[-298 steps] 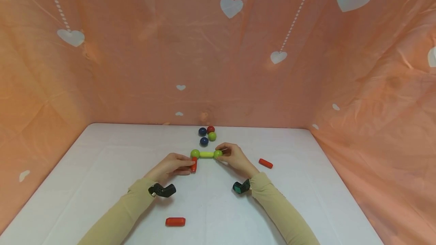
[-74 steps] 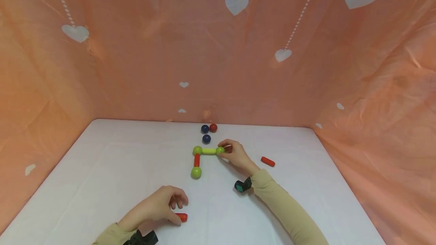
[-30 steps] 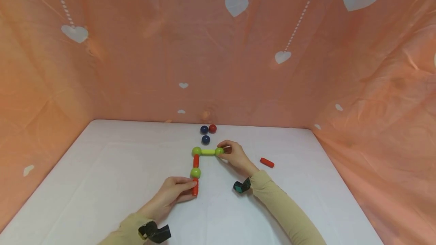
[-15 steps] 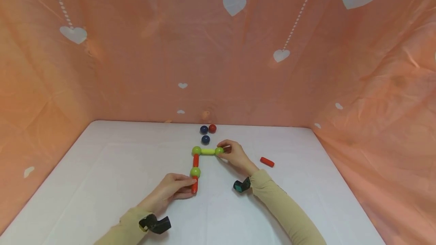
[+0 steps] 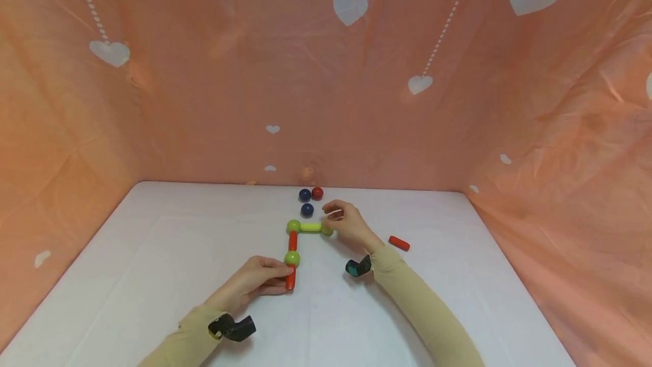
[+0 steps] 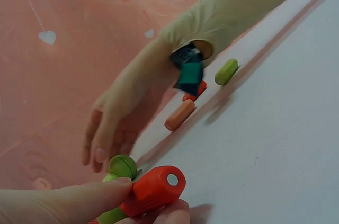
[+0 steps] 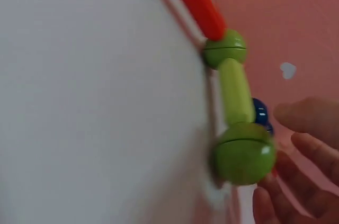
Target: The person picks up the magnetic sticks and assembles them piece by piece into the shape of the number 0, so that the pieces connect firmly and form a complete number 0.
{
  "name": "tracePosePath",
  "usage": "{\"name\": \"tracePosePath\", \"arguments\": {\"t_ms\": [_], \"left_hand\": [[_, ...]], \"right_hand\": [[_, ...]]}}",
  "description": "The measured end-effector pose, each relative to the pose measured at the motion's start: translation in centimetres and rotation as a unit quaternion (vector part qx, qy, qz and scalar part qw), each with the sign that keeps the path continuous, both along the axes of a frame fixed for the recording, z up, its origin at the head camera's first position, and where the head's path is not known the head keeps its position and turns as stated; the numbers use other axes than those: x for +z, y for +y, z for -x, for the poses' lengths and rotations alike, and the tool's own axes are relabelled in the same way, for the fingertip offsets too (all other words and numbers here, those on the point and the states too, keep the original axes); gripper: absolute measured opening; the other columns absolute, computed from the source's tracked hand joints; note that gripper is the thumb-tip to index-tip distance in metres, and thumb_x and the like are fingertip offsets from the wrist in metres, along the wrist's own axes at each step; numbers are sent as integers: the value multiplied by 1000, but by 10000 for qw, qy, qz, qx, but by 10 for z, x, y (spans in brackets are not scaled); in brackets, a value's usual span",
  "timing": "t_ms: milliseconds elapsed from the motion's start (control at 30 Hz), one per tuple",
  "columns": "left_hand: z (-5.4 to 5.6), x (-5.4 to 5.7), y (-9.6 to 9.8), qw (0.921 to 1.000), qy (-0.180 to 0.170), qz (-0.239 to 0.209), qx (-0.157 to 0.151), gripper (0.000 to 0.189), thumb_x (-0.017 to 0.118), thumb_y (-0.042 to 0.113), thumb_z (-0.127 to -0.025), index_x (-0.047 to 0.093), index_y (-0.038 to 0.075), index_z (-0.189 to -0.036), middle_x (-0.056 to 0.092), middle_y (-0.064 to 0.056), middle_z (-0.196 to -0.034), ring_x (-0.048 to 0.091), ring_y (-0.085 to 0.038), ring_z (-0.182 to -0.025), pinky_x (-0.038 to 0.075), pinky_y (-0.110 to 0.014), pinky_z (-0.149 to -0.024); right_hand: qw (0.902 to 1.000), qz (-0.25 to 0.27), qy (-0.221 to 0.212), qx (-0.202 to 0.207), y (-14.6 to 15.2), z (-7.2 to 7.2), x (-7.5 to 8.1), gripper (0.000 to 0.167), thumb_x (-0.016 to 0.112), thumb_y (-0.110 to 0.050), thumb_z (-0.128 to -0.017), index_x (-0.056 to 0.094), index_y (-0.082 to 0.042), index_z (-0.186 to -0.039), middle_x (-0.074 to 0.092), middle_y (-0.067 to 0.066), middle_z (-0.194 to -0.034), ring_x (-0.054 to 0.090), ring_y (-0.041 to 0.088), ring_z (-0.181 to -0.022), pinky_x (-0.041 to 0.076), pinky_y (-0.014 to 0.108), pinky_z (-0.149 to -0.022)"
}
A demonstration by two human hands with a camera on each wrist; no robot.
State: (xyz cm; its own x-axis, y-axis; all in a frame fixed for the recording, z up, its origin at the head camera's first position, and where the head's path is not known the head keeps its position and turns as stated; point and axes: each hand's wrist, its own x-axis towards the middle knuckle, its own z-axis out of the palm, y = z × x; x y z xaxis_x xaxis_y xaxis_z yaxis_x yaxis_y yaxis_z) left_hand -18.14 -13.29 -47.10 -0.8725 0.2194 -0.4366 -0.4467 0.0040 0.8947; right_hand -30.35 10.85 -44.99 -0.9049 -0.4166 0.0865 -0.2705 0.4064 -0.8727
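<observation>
In the head view, an L-shaped chain of toy balls and rods lies on the white table. A light green rod (image 5: 311, 227) joins a corner green ball (image 5: 293, 226) to an end green ball (image 5: 327, 230). From the corner, a red rod (image 5: 292, 241) runs toward me to another green ball (image 5: 292, 259). My left hand (image 5: 254, 279) pinches a second red rod (image 5: 290, 280) against that ball's near side; its round light end face shows in the left wrist view. My right hand (image 5: 351, 225) hovers by the end ball, fingers loosely spread and apart from it in the right wrist view.
Behind the chain sit two dark blue balls (image 5: 307, 210) and a red ball (image 5: 317, 193). A loose red rod (image 5: 399, 243) lies right of my right hand. The left wrist view also shows a loose green rod (image 6: 226, 72). An orange curtain (image 5: 305, 101) borders the table.
My left hand fetched the near red rod and brought it to the chain's near ball. My right hand has just let go of the end green ball and lifted slightly.
</observation>
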Motion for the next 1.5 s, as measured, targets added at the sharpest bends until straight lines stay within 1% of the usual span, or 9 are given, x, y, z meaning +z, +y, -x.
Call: {"name": "tracePosePath", "arguments": {"t_ms": [100, 267, 367, 467, 700, 1033, 1267, 1367, 1500], "left_hand": [[1, 0, 0, 10000, 46, -55, -70, 38, 74, 15, -84, 62, -11, -110, 68, -14, -91, 69, -22, -81, 56, -35, -75], [2, -1, 1, 9993, 204, -267, -184, 36, 74, 12, -85, 61, -12, -108, 69, -14, -87, 69, -21, -76, 57, -35, -73], [2, -1, 1, 9990, 264, -291, -204, 33, 73, 10, -85, 61, -12, -107, 69, -14, -85, 69, -20, -74, 57, -35, -72], [1, 0, 1, 9990, 274, -283, -227, 32, 73, 9, -85, 61, -12, -106, 69, -13, -85, 68, -20, -74, 57, -34, -72], [1, 0, 0, 9988, 231, -370, -243, 32, 73, 8, -85, 61, -12, -106, 68, -13, -85, 69, -20, -76, 57, -34, -73], [0, 1, 0, 9999, 42, -18, -134, 37, 74, 11, -84, 61, -11, -110, 68, -14, -88, 68, -21, -78, 56, -34, -73], [0, 0, -1, 9999, 1, -40, -145, 37, 75, 11, -84, 61, -11, -110, 68, -15, -89, 69, -22, -79, 56, -34, -74], [0, -1, -2, 9999, 24, -67, -127, 36, 74, 10, -84, 61, -11, -110, 68, -15, -89, 69, -22, -79, 56, -34, -74], [0, 0, -3, 9998, 96, -88, -145, 35, 73, 10, -85, 61, -11, -110, 68, -14, -89, 69, -21, -79, 56, -34, -74]], "right_hand": [[9998, 38, 193, 69, -7, 11, 5, 36, 71, -6, -85, 59, 2, -118, 61, 15, -115, 59, 27, -103, 49, 37, -91], [9984, -33, 445, 345, -16, 27, 7, 37, 73, -1, -83, 60, 5, -117, 62, 17, -114, 59, 30, -104, 50, 36, -90], [9979, -201, 429, 445, -22, 32, 7, 38, 72, -1, -83, 60, 3, -118, 62, 14, -116, 59, 29, -106, 50, 34, -89], [9978, -331, 299, 487, -27, 34, 7, 40, 72, -1, -84, 59, 2, -121, 61, 14, -118, 58, 29, -107, 50, 33, -90], [9976, -554, 129, 391, -36, 35, 6, 38, 71, 0, -85, 61, -2, -121, 60, 12, -119, 58, 28, -105, 51, 32, -87], [9959, -768, 265, 395, -46, 35, 0, 35, 71, -1, -84, 62, -1, -118, 61, 13, -113, 60, 27, -99, 51, 32, -87], [9950, -860, 388, 322, -48, 34, -5, 32, 72, -2, -84, 64, -2, -115, 62, 11, -114, 61, 25, -96, 51, 30, -83], [9957, -759, 464, 249, -45, 31, -2, 31, 71, -2, -85, 65, -3, -115, 62, 11, -113, 61, 25, -97, 51, 31, -84], [9978, -446, 465, 132, -40, 25, 9, 30, 70, -3, -85, 66, -6, -115, 62, 10, -114, 61, 26, -99, 52, 34, -85]]}}
